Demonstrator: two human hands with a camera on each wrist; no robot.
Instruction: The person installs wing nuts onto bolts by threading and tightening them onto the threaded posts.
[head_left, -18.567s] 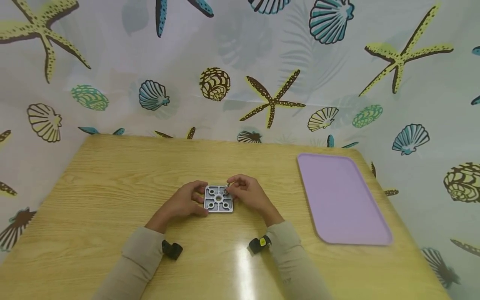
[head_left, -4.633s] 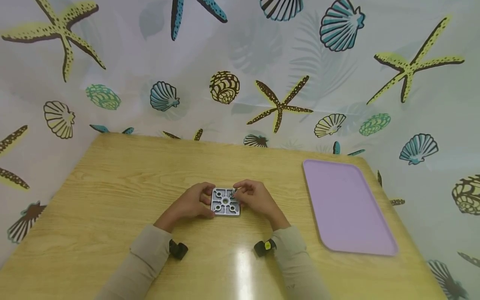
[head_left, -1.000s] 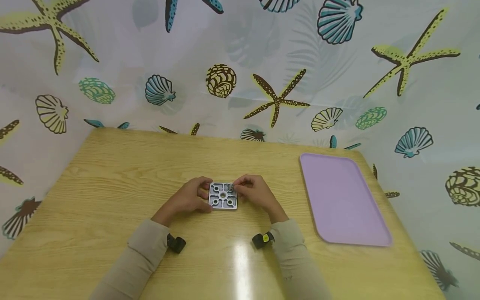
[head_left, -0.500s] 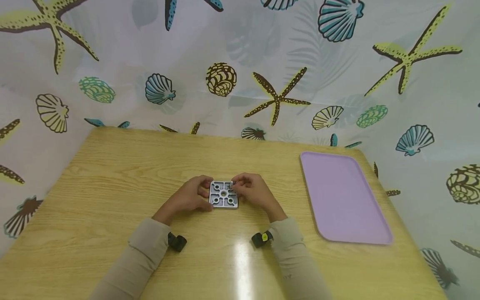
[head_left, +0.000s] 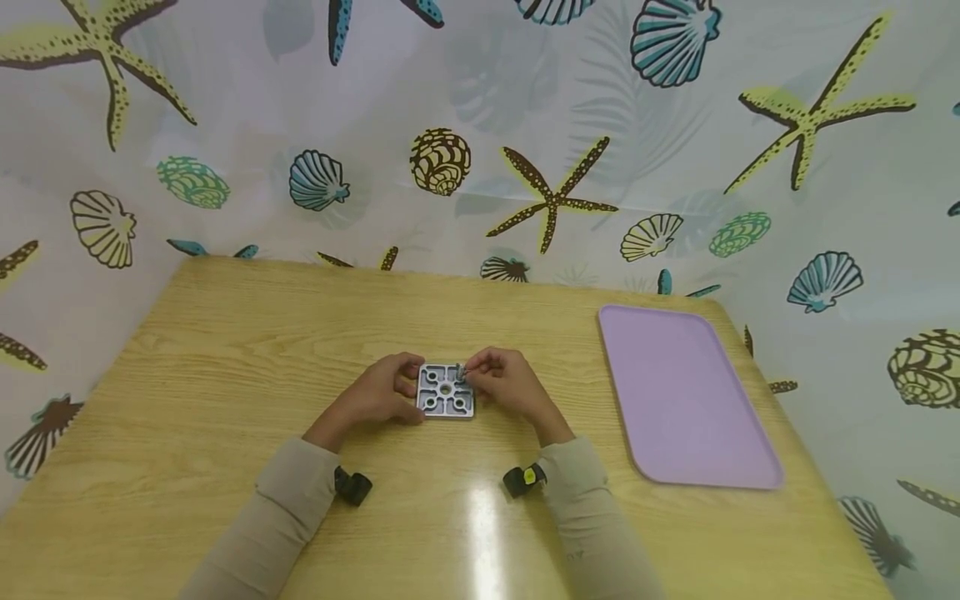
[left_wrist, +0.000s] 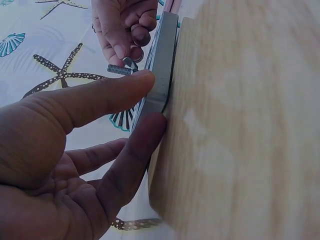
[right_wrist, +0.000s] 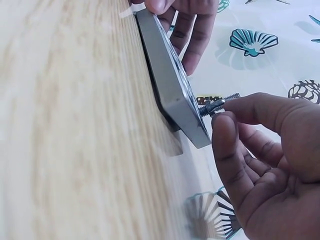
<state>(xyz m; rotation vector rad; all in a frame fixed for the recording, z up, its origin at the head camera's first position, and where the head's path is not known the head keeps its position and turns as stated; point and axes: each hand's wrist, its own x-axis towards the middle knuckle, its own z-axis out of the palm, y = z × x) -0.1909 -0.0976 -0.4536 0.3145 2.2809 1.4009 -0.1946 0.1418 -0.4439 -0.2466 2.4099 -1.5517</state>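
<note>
A square silver metal plate (head_left: 446, 402) with round holes and ribs lies near the table's middle. My left hand (head_left: 380, 392) holds its left side, thumb at the near corner and fingers at the far one. From the far right corner stands a threaded bolt (right_wrist: 232, 97), carrying what looks like a wing nut (right_wrist: 214, 106). Thumb and index finger of my right hand (head_left: 512, 387) pinch the wing nut from the right. In the left wrist view, the bolt's thread (left_wrist: 119, 69) sticks out past the wing nut (left_wrist: 129, 62).
A flat purple tray (head_left: 693, 400) lies to the right on the wooden table (head_left: 300, 317). Behind the table hangs a white cloth (head_left: 375, 92) printed with shells and starfish. Small black wrist cameras (head_left: 352, 486) sit at both cuffs.
Over the last second my right fingertips have shifted around the wing nut, covering more of it half a second ago than now. The left hand and plate stay together; the head view drifts slightly.
</note>
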